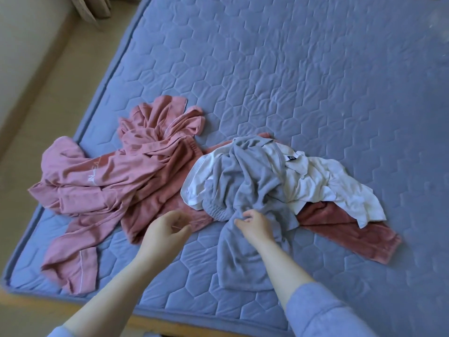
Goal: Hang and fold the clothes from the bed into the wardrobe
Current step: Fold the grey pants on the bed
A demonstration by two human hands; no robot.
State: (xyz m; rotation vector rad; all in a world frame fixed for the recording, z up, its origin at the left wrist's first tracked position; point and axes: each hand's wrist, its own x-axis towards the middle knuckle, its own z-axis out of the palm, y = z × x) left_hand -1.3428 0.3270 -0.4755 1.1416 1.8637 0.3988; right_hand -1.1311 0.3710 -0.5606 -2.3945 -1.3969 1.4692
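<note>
Four garments lie crumpled on the bed [291, 69], which has a blue quilted cover with hexagon stitching. A pale floor [31, 93] is at 9 o'clock, a curtain [92, 8] at 11 o'clock, and a wooden frame [14, 297] shows at 7 o'clock. From 12 to 3 o'clock the cover is bare and wide. The pink top [97, 181] lies at 9 o'clock and reaches the bed's left edge. The rust trousers [340, 229] spread under the pile toward 4 o'clock. The white shirt [328, 183] is toward 3 o'clock. The gray garment [243, 171] lies on top, in the middle. The right hand [257, 226] pinches its lower part. The left hand [167, 231] hovers at the trousers' near edge, fingers loosely curled, holding nothing.
</note>
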